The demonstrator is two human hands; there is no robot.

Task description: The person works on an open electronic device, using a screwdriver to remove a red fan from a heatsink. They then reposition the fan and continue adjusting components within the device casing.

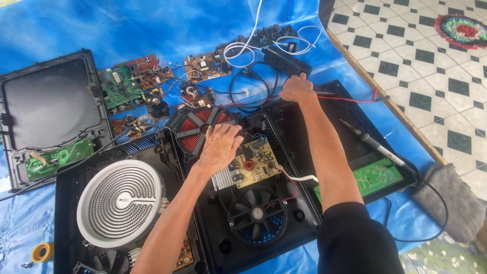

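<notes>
Across the middle of the blue tarp [152,30] an opened black cooker housing [213,248] is lying with its insides facing up, and both hands are working over it. The left hand [220,147] is resting palm down, fingers spread and loosely flat, on the seam between the red copper coil [198,119] and the yellow circuit board [253,162]; it is pressing or steadying rather than gripping, and nothing is enclosed in it. That board is lying just to the right of and slightly below this hand, its long side running up and to the right, with the silver heat sink [225,178] touching its lower left edge and the black fan [257,214] sitting directly beneath. The left hand is plainly the nearer of the two to the board.

The right hand [297,89] is reaching well past it, toward the far edge of the housing by the black power strip [286,61] and the red wire [350,97]. Its fingers are curled downward, possibly pinching a wire or a probe tip, but the view from behind the knuckles is hiding the grip, so I cannot tell whether it is holding anything.

Beside the right forearm a soldering iron [378,146] is lying on the dark glass top panel [324,96], tip pointing up-left, near a green circuit board [378,177]. To the lower left a white round heating element [119,203] is sitting in a second housing.
</notes>
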